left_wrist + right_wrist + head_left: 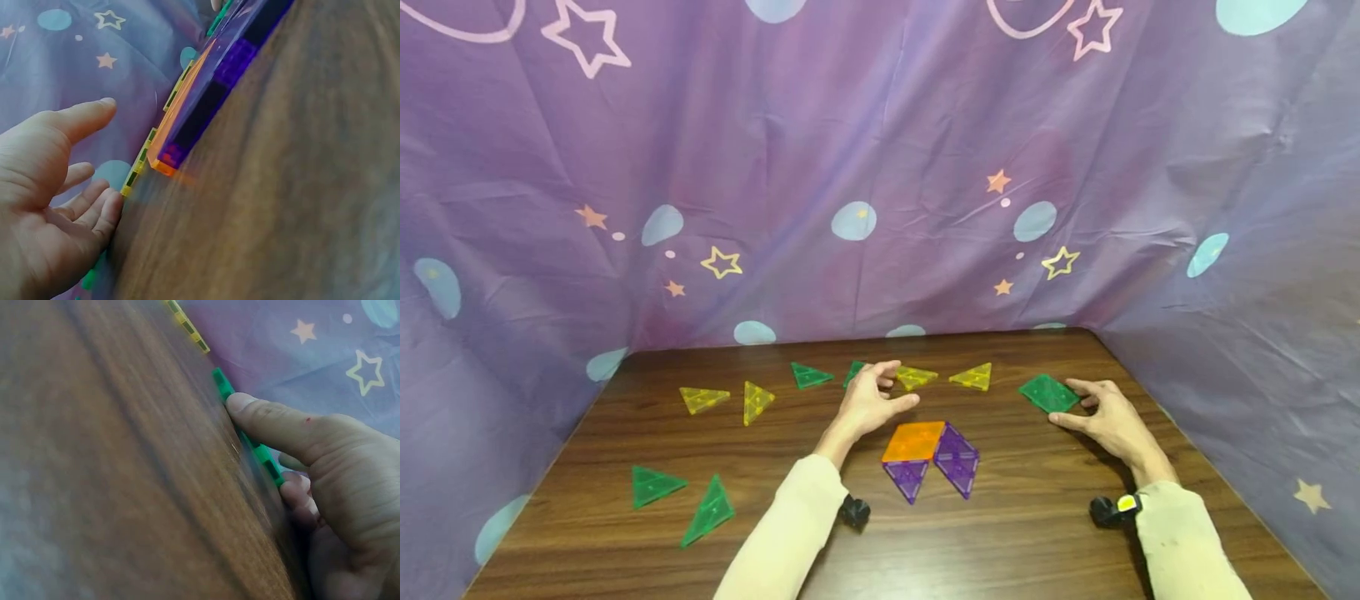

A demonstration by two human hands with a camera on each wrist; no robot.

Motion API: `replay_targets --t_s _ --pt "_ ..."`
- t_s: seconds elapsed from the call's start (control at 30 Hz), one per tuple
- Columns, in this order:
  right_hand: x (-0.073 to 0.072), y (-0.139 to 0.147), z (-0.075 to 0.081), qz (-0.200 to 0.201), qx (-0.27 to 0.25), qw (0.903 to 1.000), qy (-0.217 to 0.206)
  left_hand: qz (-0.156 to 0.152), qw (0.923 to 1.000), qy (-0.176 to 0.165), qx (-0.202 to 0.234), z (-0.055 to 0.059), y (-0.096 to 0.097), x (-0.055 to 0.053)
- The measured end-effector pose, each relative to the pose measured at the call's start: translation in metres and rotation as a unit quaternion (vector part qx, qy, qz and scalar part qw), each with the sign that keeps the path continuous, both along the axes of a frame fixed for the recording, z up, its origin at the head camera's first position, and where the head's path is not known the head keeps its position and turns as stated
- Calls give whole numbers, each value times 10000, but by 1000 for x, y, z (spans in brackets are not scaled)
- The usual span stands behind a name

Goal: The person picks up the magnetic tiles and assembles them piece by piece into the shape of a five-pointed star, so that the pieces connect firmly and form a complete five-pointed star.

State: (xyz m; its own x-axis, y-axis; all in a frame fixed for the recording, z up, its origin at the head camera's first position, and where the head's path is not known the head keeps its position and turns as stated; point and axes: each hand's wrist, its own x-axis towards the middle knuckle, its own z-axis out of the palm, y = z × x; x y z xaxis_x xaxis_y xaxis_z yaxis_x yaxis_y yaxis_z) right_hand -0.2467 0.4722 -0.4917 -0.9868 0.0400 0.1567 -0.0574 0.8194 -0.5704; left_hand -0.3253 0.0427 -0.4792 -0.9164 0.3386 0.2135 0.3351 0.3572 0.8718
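Note:
At the right of the table, my right hand [1108,417] pinches a flat green magnetic tile [1047,393] by its edges. In the right wrist view, the thumb [265,419] meets one side of that tile and a fingertip the other end. My left hand [868,402] hovers over the back middle with fingers spread loosely, holding nothing. Partly hidden behind it is a green triangle tile [854,372], and a yellow triangle tile [917,378] lies just right of its fingers. Between the hands, an orange tile [914,442] touches purple tiles [957,461] flat on the wood.
Another yellow triangle [974,377] lies between the hands at the back. To the left are a green triangle [810,376] and two yellow ones [703,400]. Two more green triangles [709,510] lie at the front left. A purple patterned cloth [880,167] borders the table.

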Motion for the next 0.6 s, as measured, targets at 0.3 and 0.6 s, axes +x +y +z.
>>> replay_targets --t_s 0.3,0.6 --pt "0 -9 -2 -598 -400 9897 1240 0 9993 382 -56 -11 2 -4" --pt "-14 -75 -3 -628 -2058 9464 2408 17 9966 786 -254 -15 1 -5"
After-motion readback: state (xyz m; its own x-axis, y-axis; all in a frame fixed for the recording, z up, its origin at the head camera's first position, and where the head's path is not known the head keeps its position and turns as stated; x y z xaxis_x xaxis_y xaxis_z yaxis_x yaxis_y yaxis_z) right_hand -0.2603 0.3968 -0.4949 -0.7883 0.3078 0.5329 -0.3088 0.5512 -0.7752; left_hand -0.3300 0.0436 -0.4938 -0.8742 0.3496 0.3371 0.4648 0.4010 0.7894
